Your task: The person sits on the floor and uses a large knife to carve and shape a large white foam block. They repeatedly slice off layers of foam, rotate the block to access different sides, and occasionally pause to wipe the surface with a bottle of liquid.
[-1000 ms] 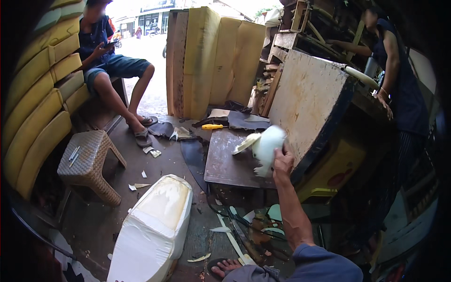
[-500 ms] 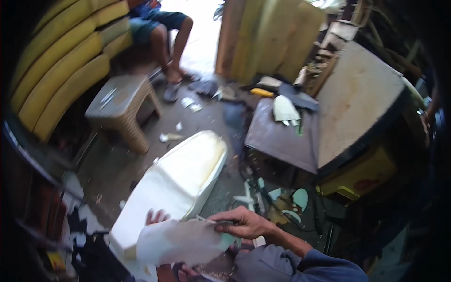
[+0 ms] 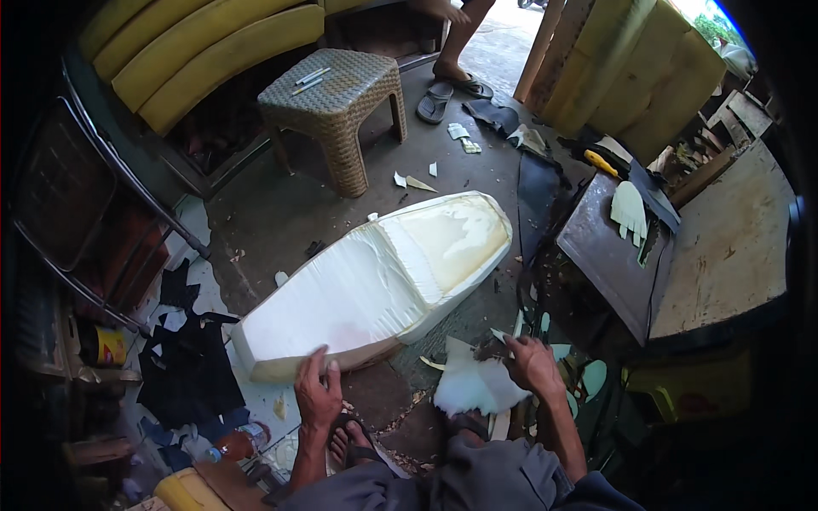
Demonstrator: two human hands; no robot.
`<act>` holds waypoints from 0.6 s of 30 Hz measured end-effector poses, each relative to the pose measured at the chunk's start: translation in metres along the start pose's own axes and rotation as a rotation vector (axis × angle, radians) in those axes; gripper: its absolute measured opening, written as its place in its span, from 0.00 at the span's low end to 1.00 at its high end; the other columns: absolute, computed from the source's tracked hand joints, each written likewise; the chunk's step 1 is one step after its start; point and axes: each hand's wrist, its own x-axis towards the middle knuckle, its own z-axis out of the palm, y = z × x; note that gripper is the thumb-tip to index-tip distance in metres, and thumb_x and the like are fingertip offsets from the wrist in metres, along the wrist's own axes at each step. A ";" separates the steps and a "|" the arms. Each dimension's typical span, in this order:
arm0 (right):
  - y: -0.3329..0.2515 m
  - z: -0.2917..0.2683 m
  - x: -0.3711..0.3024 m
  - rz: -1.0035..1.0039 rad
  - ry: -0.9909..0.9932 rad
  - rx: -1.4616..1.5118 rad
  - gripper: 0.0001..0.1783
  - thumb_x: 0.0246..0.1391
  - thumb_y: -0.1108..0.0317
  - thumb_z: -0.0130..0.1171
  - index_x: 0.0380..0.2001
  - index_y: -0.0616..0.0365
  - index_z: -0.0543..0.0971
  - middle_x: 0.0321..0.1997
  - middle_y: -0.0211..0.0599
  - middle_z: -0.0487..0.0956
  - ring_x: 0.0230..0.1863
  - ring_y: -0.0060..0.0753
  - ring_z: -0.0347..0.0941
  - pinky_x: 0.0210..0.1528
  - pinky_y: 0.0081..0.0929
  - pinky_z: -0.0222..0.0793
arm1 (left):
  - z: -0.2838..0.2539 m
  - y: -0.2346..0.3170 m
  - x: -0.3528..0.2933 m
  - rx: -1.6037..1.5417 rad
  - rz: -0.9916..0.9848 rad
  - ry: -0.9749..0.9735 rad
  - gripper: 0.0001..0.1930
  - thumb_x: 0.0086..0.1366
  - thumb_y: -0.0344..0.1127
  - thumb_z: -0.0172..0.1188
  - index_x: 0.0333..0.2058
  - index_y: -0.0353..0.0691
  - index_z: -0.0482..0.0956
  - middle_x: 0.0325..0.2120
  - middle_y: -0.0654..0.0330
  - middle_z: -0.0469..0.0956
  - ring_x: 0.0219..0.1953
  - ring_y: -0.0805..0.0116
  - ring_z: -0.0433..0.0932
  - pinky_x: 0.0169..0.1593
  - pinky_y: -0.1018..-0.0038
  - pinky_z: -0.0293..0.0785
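A long white foam seat pad point(image 3: 341, 298) with a raised, yellowish far end lies slantwise on the floor in front of me. My left hand point(image 3: 319, 393) is at its near edge, fingers apart and holding nothing; the fingertips reach the side of the pad. To the right, my right hand point(image 3: 535, 368) has its fingers curled at the right edge of a thin, ragged white foam sheet point(image 3: 475, 383). The sheet is low over the floor beside my foot. The right fingertips partly hide how they grip it.
A woven plastic stool point(image 3: 332, 85) with pens stands beyond the pad. At right is a dark board point(image 3: 609, 255) with a cut foam piece point(image 3: 629, 209) and a yellow-handled tool point(image 3: 601, 162). Black scraps point(image 3: 192, 375) and a bottle point(image 3: 243, 441) lie left. Another person's leg point(image 3: 460, 43) shows behind.
The white foam sheet has gone from over the pad's near end to the right and down, with my right hand. My left hand, formerly behind it, now shows fully. The view has shifted.
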 end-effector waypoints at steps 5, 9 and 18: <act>-0.028 -0.002 0.052 -0.257 0.151 0.388 0.30 0.59 0.66 0.61 0.64 0.59 0.71 0.62 0.58 0.75 0.63 0.63 0.71 0.65 0.47 0.68 | 0.010 -0.031 0.022 0.667 0.204 0.059 0.37 0.66 0.52 0.63 0.70 0.47 0.64 0.72 0.50 0.58 0.75 0.46 0.50 0.74 0.40 0.37; -0.057 0.019 0.088 -0.311 0.244 0.298 0.36 0.58 0.63 0.63 0.69 0.54 0.67 0.71 0.60 0.66 0.70 0.65 0.64 0.69 0.47 0.66 | 0.001 -0.043 0.039 0.734 0.206 -0.037 0.40 0.65 0.61 0.60 0.71 0.51 0.65 0.75 0.53 0.54 0.77 0.46 0.47 0.74 0.40 0.35; -0.063 0.041 0.040 -0.291 0.016 0.488 0.30 0.60 0.64 0.62 0.65 0.53 0.71 0.57 0.54 0.79 0.51 0.60 0.79 0.52 0.47 0.77 | -0.078 -0.098 0.130 0.885 0.275 0.041 0.38 0.60 0.47 0.69 0.70 0.59 0.67 0.75 0.54 0.55 0.76 0.42 0.47 0.74 0.38 0.40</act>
